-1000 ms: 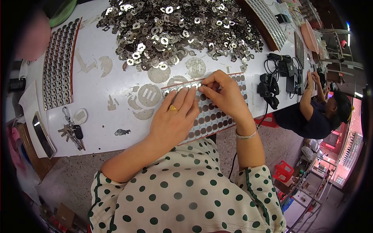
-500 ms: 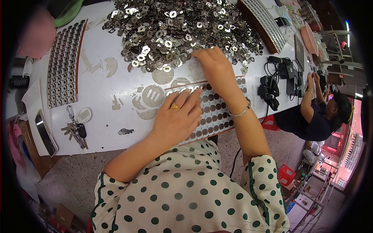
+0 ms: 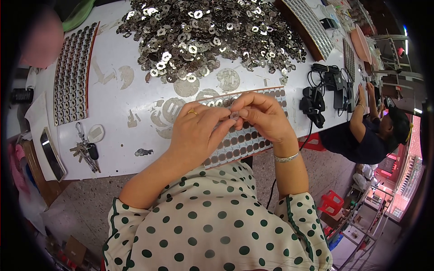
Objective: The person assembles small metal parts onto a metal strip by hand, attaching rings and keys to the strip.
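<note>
Over a flat panel (image 3: pixel 239 147) with rows of round dark spots, my two hands meet at the fingertips. A small round metal washer (image 3: pixel 234 115) with a cut-out centre is pinched between them. My left hand (image 3: pixel 196 128), with a ring on it, has its thumb and fingers on the washer's left side. My right hand (image 3: pixel 266 119) grips it from the right with thumb and forefinger. Silvery pieces lie on the panel's far row, partly hidden by my fingers. A big pile of similar metal washers (image 3: pixel 190 45) spreads just beyond.
At the left stand a filled panel (image 3: pixel 74 77), keys (image 3: pixel 86 151) and a phone (image 3: pixel 53 153). Another panel (image 3: pixel 307 27) lies at the far right. Black cables and adapters (image 3: pixel 314 106) sit right of my hands. A co-worker (image 3: pixel 361 131) works farther right.
My right hand has come back from the pile's edge toward me and now meets my left hand. My left hand has lifted from the panel, and both pinch a washer.
</note>
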`<state>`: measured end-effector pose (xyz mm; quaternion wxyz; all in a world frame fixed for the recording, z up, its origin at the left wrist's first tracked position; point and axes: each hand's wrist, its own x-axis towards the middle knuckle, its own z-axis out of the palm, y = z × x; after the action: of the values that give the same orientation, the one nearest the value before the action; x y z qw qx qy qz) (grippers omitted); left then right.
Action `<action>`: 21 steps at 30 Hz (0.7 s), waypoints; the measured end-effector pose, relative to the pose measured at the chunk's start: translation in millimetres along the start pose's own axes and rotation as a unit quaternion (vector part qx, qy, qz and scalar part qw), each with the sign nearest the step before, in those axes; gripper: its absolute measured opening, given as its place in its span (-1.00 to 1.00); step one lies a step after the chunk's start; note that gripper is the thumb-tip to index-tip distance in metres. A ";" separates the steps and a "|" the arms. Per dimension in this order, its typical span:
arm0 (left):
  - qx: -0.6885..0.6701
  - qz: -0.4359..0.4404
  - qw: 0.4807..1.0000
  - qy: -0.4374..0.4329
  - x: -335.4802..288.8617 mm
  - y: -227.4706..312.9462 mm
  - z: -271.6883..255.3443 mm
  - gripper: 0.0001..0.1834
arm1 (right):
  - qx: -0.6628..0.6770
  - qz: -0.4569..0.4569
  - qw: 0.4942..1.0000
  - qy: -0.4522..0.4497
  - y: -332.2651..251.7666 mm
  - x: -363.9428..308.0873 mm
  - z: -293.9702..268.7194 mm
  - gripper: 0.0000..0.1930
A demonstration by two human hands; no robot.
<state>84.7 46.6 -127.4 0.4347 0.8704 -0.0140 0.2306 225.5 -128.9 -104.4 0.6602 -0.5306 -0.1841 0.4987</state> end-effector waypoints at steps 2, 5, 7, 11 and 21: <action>-0.001 -0.001 1.000 0.001 1.1 -0.9 2.3 -0.70 | 0.056 0.000 0.998 0.039 -3.9 -1.3 9.8 -0.81; -0.028 -0.012 0.999 0.013 -0.3 -1.6 9.8 -0.71 | 0.003 -0.025 0.998 0.064 3.5 -1.9 7.9 -0.82; 0.027 -0.015 1.000 -0.002 -1.0 0.1 15.5 -0.68 | -0.090 -0.018 0.990 0.108 -1.5 -1.6 -5.6 -0.84; 0.090 0.033 0.993 -0.070 -5.9 1.3 18.6 -0.62 | -0.258 0.025 0.953 0.157 -8.4 -0.8 -24.5 -0.90; 0.204 0.062 0.967 -0.137 -7.3 8.7 19.6 -0.51 | -0.471 -0.052 0.872 0.123 -7.4 13.0 -20.8 -0.86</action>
<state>83.8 25.0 -134.0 0.2264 0.9615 -0.0797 0.1336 250.7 -128.1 -109.2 0.3745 -0.8251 -0.3424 0.2484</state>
